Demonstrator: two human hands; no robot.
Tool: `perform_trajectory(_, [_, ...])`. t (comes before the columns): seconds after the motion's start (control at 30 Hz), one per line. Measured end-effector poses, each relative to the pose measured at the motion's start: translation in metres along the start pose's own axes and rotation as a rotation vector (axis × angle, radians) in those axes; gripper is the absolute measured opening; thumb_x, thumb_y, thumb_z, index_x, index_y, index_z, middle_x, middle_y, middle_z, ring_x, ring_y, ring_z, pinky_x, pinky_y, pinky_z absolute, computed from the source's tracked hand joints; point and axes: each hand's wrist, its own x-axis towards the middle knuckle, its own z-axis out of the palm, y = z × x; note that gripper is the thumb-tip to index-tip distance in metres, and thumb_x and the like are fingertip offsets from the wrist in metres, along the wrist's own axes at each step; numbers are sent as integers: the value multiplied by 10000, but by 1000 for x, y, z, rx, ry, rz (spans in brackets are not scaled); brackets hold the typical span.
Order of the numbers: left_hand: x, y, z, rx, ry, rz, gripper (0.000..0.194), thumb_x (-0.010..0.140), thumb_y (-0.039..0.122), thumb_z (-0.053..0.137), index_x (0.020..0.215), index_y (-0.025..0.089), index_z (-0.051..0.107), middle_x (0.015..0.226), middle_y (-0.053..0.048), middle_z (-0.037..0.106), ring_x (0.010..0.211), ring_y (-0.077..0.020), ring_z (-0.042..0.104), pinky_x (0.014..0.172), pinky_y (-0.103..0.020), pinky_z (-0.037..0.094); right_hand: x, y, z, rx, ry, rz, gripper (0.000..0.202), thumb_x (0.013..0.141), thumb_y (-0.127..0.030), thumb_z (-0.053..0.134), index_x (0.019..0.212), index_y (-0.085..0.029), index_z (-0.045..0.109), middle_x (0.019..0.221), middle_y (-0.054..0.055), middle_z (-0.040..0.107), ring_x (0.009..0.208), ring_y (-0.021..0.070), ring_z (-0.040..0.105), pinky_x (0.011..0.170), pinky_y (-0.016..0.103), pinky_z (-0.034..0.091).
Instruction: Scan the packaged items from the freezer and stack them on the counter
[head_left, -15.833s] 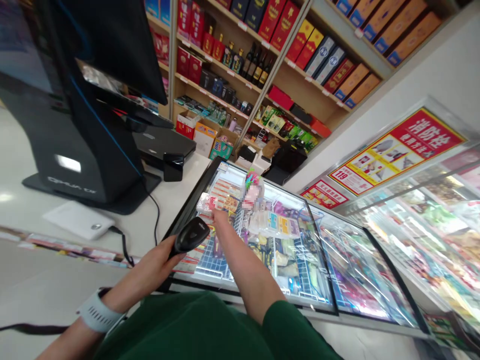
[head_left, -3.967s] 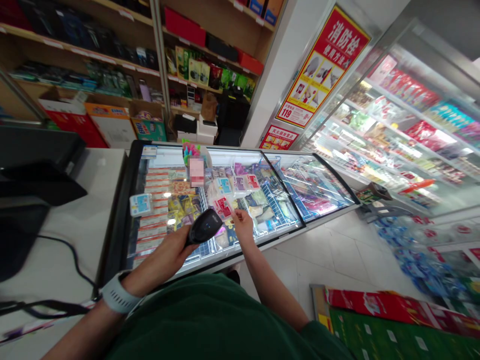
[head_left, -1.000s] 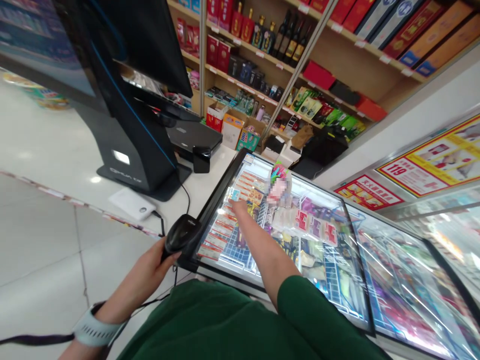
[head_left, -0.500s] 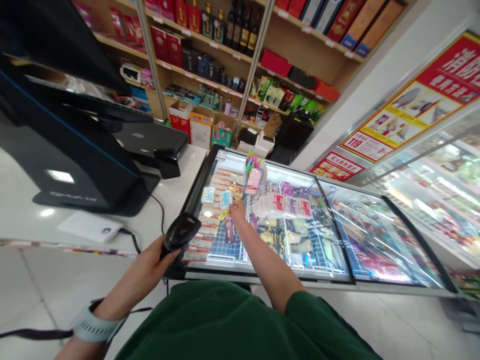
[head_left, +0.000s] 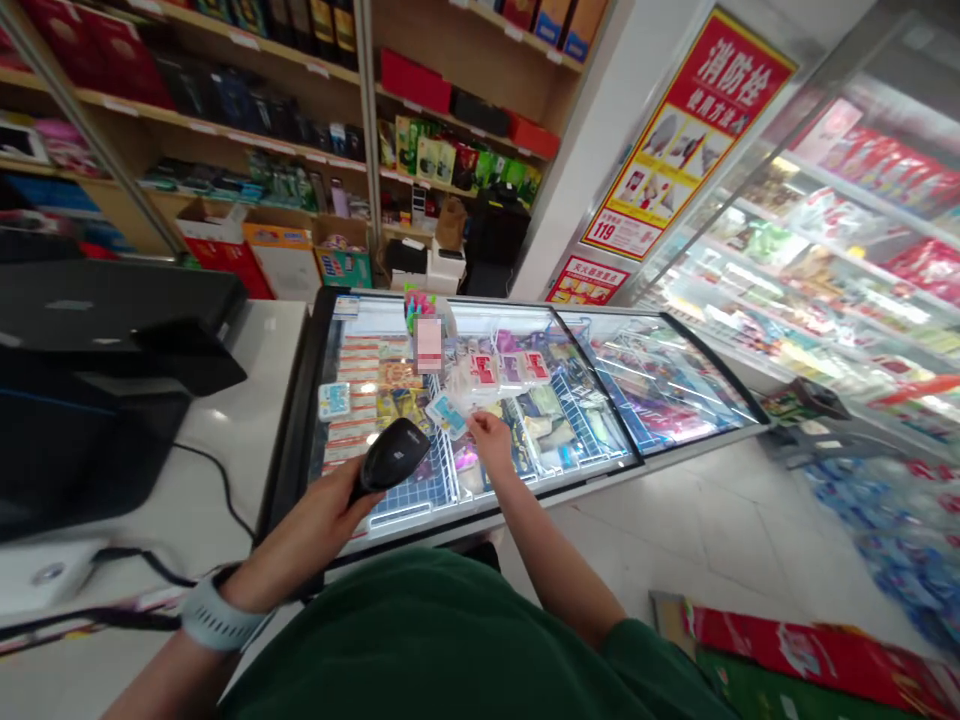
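My left hand (head_left: 330,510) is wrapped round the handle of a black barcode scanner (head_left: 394,458), its head tilted over the left part of the glass-topped freezer (head_left: 480,512). In my right hand (head_left: 491,440), the fingertips pinch the edge of a small clear plastic pack with a blue label (head_left: 448,414). A similar blue-labelled pack (head_left: 334,401) lies on the glass at the left. Just beyond my right hand, several clear packs with red and purple labels (head_left: 506,370) sit in a row. A tub with colourful contents (head_left: 420,308) stands behind them.
A counter (head_left: 274,360) with a dark checkout machine (head_left: 67,440) and a cable (head_left: 225,480) borders the freezer on the left. Shelves of boxes and bottles (head_left: 300,150) stand behind. Red and green packages (head_left: 810,650) are at the lower right, with a refrigerated display (head_left: 847,230) beyond.
My view has swung to the right. My right hand has drawn the blue-labelled pack rightward, away from the similar one. The scanner has come closer to the held pack.
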Motion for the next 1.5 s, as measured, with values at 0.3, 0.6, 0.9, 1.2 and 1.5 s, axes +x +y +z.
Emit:
perform_trajectory(0.3, [21, 27, 19, 21, -113, 85, 389, 870, 416, 478, 1164, 169, 537, 1150, -115, 656, 1085, -282, 605, 928, -377, 461, -19, -6, -37, 80, 97, 2, 310, 739, -412, 627, 919, -161, 647, 791, 28, 692, 658, 161, 653, 608, 263, 524])
perform_trajectory(0.6, [30, 32, 28, 9, -115, 116, 422, 875, 415, 475, 1217, 171, 516, 1210, -122, 638, 1138, -288, 583, 980, -399, 436, -20, -9, -49, 118, 112, 20, 234, 735, -379, 653, 866, -185, 661, 735, 6, 686, 643, 149, 641, 627, 257, 525])
perform_trajectory(0.9, [31, 36, 31, 15, -123, 117, 483, 866, 433, 481, 1241, 131, 516, 1226, -131, 641, 1135, -280, 595, 974, -389, 449, -25, -11, -50, 163, 119, 6, 228, 724, -362, 655, 854, -175, 651, 752, 6, 678, 631, 140, 635, 621, 252, 514])
perform_trajectory(1.2, [30, 40, 28, 20, -108, 125, 454, 852, 418, 490, 1211, 143, 530, 1171, -129, 663, 1095, -286, 615, 926, -384, 478, -31, -13, -50, 160, 112, 21, 241, 727, -371, 658, 879, -184, 650, 780, 13, 688, 671, 154, 646, 653, 265, 536])
perform_trajectory(1.5, [28, 33, 32, 19, -119, 132, 418, 880, 405, 456, 1199, 142, 520, 1163, -136, 646, 1092, -290, 601, 945, -403, 456, -34, -13, -49, 165, 116, 35, 250, 719, -381, 660, 877, -187, 647, 778, 12, 680, 664, 149, 649, 645, 261, 535])
